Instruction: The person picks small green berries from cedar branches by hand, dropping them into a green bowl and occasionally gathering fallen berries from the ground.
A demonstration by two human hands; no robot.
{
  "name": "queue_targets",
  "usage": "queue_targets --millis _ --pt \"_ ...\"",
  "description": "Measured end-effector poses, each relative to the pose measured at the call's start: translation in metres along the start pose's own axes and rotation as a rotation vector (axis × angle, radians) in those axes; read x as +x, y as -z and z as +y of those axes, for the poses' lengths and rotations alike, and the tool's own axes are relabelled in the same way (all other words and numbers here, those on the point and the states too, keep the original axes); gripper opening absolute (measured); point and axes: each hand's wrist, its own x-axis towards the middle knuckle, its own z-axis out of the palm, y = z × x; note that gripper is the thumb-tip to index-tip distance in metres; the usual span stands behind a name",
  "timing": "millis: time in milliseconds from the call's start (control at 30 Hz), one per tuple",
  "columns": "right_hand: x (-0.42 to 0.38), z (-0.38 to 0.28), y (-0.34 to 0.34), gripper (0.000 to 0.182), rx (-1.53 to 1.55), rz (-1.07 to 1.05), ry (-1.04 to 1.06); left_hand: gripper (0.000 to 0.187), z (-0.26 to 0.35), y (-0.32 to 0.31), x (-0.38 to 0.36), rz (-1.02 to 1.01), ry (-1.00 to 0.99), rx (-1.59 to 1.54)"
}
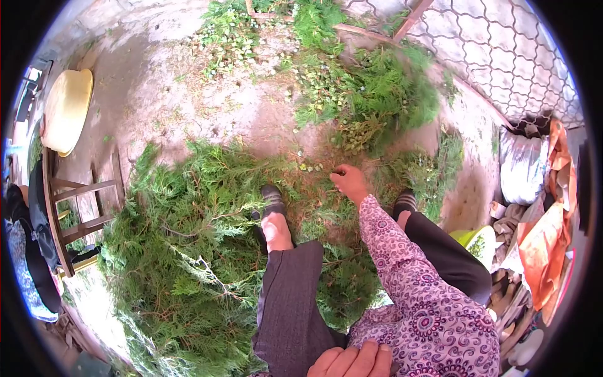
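My right hand [350, 182] reaches out low over the ground between my feet. Its thumb and fingertips are pinched together; anything between them is too small to make out. Just left of the fingertips lie a few small pale-green cones [309, 168] among brown litter. My left hand [352, 361] rests at the bottom edge by my patterned sleeve [421, 295], fingers side by side on the cloth, its lower part cut off. Cut evergreen branches [188, 251] form a big heap under and left of my left shoe [274, 201]. My right shoe [405, 202] stands beyond my right wrist.
More evergreen cuttings [377, 88] lie ahead beside a wire mesh panel [496, 56]. At left, a yellow basin [67, 113] stands tilted above a wooden frame [88, 226]. Orange cloth [546, 232], a white sack [522, 166] and a yellow-green container [480, 245] are at right.
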Motion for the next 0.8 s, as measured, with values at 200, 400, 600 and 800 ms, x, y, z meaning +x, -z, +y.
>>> queue_targets --millis 200,400,600,800 --pt "0.004 0.01 -0.018 0.026 -0.376 0.241 0.186 0.029 -0.003 0.0 -0.001 -0.02 -0.025 0.017" --pt "-0.019 0.015 0.014 0.012 0.972 -0.308 -0.334 0.028 -0.005 0.002 -0.002 -0.008 -0.033 0.022" --pt "-0.003 0.006 0.017 0.007 1.176 -0.22 -0.358 0.028 -0.003 0.001 -0.003 -0.011 -0.035 0.021" --pt "0.041 -0.009 0.004 0.011 0.477 0.051 -0.1 0.026 -0.004 0.0 -0.002 0.004 -0.021 0.049"
